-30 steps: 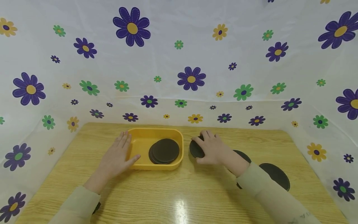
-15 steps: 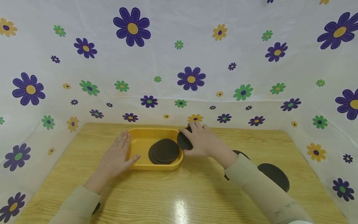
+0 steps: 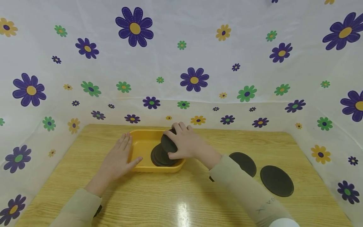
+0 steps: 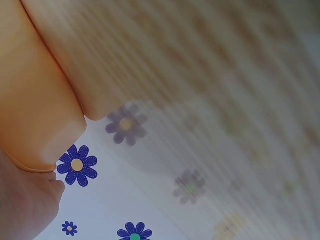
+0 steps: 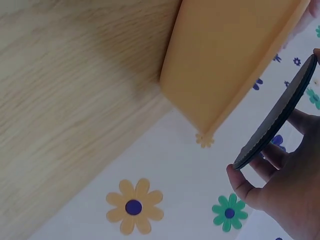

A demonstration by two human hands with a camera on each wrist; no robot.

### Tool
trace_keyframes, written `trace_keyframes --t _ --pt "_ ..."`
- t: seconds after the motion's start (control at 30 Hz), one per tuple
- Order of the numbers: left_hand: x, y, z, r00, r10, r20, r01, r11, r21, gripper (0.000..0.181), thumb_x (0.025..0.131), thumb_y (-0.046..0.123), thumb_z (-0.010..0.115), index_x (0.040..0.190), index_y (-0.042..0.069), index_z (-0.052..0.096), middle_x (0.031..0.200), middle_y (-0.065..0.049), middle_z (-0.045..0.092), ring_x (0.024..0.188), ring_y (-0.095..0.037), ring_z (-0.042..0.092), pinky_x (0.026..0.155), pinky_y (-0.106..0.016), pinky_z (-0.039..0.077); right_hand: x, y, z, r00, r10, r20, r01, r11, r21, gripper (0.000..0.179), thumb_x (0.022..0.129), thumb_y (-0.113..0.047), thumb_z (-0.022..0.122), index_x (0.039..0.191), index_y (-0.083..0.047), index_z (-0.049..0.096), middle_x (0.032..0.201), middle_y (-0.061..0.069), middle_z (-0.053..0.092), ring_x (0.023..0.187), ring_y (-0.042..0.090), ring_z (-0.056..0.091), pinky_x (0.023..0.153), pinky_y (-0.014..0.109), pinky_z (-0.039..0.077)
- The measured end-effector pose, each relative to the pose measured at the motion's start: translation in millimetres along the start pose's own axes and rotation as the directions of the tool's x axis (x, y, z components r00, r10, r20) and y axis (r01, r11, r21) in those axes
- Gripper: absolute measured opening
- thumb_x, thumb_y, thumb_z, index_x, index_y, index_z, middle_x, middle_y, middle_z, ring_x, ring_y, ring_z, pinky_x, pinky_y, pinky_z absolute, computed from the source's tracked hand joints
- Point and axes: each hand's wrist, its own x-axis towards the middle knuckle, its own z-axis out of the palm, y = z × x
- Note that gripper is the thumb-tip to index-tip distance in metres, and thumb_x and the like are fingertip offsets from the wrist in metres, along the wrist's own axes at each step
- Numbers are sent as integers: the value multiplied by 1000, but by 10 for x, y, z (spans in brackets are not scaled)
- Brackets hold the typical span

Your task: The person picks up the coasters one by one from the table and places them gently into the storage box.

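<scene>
A round black coaster [image 3: 168, 143] tilts over the right part of a yellow tray [image 3: 153, 169], held at its edges by the thumb and fingers of my right hand [image 3: 185, 143]. In the right wrist view that coaster [image 5: 275, 120] appears nearly edge-on, above the level of the tray's rim. Beneath it, inside the tray, lies a small pile of similar coasters [image 3: 158, 156], partly hidden by the held one. My left hand [image 3: 117, 156] rests on the tray's left end with straight fingers, its thumb over the front-left part. The left wrist view shows the tray wall [image 4: 40, 90] close up.
Two more black coasters, one [image 3: 246, 164] partly behind the right sleeve and another [image 3: 277, 181] farther right, lie flat on the wooden table [image 3: 158, 198]. A white flower-printed cloth [image 3: 164, 56] rises behind and at both sides of the table.
My right hand has carried the coaster leftwards from the table, past the tray's right rim, to above the pile. The left hand has stayed in place.
</scene>
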Motion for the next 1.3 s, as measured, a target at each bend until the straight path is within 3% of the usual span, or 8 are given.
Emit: trace_keyframes --t 0.33,0.63,0.93,1.3 --pt "-8 6 5 1000 -7 5 7 1000 -1 99 105 59 53 163 -14 20 175 -30 12 164 -48 13 135 -59 17 167 -170 202 1000 -8 27 9 1000 -11 82 89 -65 67 160 -29 45 156 14 44 138 31 45 105 48 51" --pt "-15 10 6 1000 -2 2 2 1000 1 99 105 60 52 163 -14 20 175 -29 13 164 -48 13 135 -59 18 210 -203 394 999 -18 49 18 1000 4 81 92 -65 68 161 -28 45 157 15 45 141 32 46 113 54 50" --pt "-11 23 -20 1000 6 -7 -6 1000 -5 98 105 59 54 163 -14 21 174 -31 16 164 -49 14 135 -60 18 209 -212 438 995 -13 104 12 1000 2 79 95 -64 66 161 -28 44 159 16 43 142 33 45 117 56 48" --pt "-26 30 -39 999 20 -26 -20 1000 1 96 105 57 53 162 -15 23 173 -32 18 163 -49 16 135 -58 20 211 -203 481 996 -27 84 26 1000 16 72 100 -60 61 162 -26 44 158 15 45 142 32 46 117 56 48"
